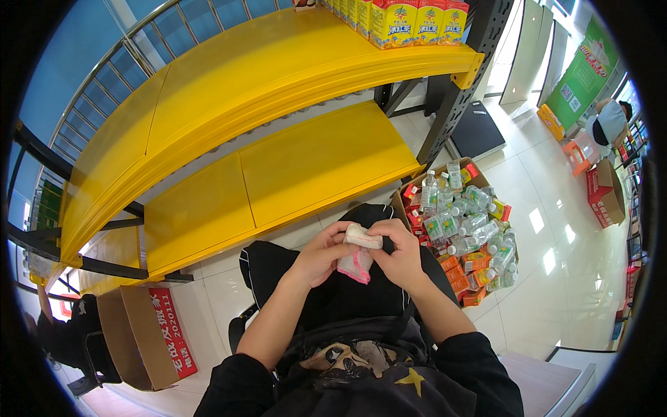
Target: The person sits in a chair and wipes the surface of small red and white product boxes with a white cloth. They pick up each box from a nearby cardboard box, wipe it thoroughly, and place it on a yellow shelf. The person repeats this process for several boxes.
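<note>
A small white cloth with pink stitched edging is bunched above my lap. My left hand pinches its left side between thumb and fingers. On the right, my right hand grips the folded upper part of the same cloth. One pink-edged corner hangs down between the two hands. Parts of the cloth are hidden behind my fingers. Below it are my black trousers.
A yellow metal shelf rack stands in front, with drink cartons on top. At my right, a cardboard box overflows with plastic bottles and cartons. Another open cardboard box is at left. People sit at both far sides.
</note>
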Tool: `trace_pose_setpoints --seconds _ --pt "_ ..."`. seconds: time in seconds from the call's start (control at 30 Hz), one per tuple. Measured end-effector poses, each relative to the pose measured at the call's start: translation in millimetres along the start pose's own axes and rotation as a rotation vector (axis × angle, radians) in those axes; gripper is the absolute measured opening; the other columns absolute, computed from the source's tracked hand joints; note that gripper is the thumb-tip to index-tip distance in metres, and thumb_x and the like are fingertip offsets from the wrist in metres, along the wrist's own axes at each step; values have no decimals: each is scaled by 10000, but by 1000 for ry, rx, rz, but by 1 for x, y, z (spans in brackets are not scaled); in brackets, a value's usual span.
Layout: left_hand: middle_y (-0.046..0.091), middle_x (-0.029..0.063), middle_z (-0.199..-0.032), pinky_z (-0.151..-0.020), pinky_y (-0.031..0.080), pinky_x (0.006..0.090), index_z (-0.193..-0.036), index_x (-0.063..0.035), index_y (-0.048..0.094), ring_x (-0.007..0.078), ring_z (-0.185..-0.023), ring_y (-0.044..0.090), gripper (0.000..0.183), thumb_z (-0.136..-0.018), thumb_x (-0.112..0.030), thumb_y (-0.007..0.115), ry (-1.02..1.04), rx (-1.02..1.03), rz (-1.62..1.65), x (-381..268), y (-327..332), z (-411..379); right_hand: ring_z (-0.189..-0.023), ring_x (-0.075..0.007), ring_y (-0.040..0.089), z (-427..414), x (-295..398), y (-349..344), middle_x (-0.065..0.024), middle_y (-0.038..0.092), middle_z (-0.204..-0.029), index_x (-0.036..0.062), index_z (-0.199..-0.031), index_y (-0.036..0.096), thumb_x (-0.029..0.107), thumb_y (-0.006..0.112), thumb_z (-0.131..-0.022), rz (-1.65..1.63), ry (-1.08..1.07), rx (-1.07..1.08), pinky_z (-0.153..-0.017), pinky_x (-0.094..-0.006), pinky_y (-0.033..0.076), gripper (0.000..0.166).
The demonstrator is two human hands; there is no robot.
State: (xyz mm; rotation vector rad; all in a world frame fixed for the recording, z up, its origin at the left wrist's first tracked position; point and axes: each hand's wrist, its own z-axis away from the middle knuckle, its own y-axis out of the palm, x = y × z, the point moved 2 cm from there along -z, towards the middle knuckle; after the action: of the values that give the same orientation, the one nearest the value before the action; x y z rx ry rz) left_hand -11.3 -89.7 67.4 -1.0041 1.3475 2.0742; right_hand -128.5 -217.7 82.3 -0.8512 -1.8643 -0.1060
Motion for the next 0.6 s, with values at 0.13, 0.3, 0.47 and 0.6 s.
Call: trace_pose_setpoints --seconds 0.13,0.3,0.47,0.6 --pt "580 105 -1164 -877 466 311 -1257 -47 456 186 -1026 582 407 -863 7 546 83 7 -84 1 -4 1 -950 -265 584 -3 9 -1 -100 614 -1024 52 -946 632 -75 671 -642 -5 -70 32 -820 -326 470 331" --pt "563 134 -1180 -897 459 318 -1302 -47 417 202 -1073 556 538 -802 81 566 62 18 223 -8 -5 0 -1081 -256 534 -4 17 -6 -108 586 -1132 44 -977 626 -66 661 -703 22 -98 96 -873 -335 451 297" --pt "541 128 -1193 -904 461 321 -1326 -48 391 201 -1082 543 647 -738 122 602 151 61 -35 -11 5 4 -1107 -191 526 5 6 5 -100 566 -1177 28 -1171 529 -42 650 -788 -312 226 -35 -889 -313 461 407" --pt "544 117 -1172 -896 472 320 -1303 -47 412 203 -1070 547 633 -729 119 622 143 -33 -74 -11 1 4 -976 -138 581 13 -5 10 -110 571 -1094 -9 -1214 473 -22 651 -809 -631 567 99 -794 -259 505 443"
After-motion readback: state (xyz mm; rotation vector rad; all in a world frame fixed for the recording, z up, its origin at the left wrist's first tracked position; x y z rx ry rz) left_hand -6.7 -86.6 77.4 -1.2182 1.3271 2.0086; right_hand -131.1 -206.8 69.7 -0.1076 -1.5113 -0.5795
